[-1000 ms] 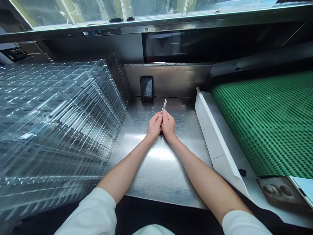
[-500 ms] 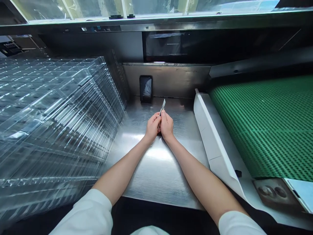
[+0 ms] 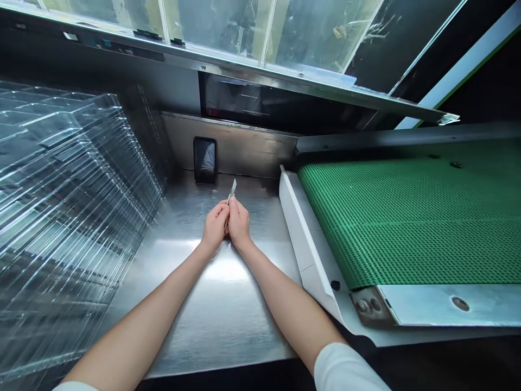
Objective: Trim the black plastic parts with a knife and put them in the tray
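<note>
My left hand and my right hand meet over the middle of the metal worktop. Both are closed around a slim utility knife, whose slanted silver blade points up and away from me between the thumbs. Most of its handle is hidden by the fingers. Just beyond the hands, a black phone leans upright against the metal back wall.
Tall stacks of clear plastic trays stand on the left. A green conveyor belt runs on the right, behind a white raised guard. A metal-edged clear panel hangs above the back.
My view has turned right and tilted, so the worktop and hands appear further left and more of the belt shows. The hands keep the same hold on the utility knife.
</note>
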{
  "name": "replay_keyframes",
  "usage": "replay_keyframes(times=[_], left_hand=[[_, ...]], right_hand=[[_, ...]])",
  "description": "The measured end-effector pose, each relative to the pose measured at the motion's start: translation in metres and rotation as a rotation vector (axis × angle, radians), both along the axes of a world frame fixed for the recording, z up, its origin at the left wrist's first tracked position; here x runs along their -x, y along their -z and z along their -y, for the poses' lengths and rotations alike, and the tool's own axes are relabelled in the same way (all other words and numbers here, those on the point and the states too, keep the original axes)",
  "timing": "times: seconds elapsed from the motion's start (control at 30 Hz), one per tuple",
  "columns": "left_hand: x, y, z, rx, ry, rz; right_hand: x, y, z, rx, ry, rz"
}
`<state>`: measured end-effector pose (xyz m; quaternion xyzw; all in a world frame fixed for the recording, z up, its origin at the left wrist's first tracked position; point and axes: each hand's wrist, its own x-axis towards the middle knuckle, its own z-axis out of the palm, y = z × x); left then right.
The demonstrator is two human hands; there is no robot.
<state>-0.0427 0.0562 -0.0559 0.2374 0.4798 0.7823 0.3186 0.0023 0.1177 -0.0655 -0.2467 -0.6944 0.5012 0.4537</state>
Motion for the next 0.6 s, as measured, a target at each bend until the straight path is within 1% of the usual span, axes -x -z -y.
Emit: replay_keyframes(times=[0.17, 0.4, 0.6], left_hand=[[0.0003, -0.0006, 0.0007, 0.008, -0.003, -0.007], [0.0005, -0.0007, 0.0016, 0.044, -0.001, -0.01], [-0.0013, -0.0031, 0.0017, 0.024, 0.014, 0.023]], right_hand=[[-0.0003, 0.0012, -0.0003, 0.01, -0.015, -0.015], [-0.0006, 0.0005, 0.0016, 0.057, 0.004, 0.01], [-0.0001, 0.0028, -0.0006, 0.049, -0.015, 0.011]])
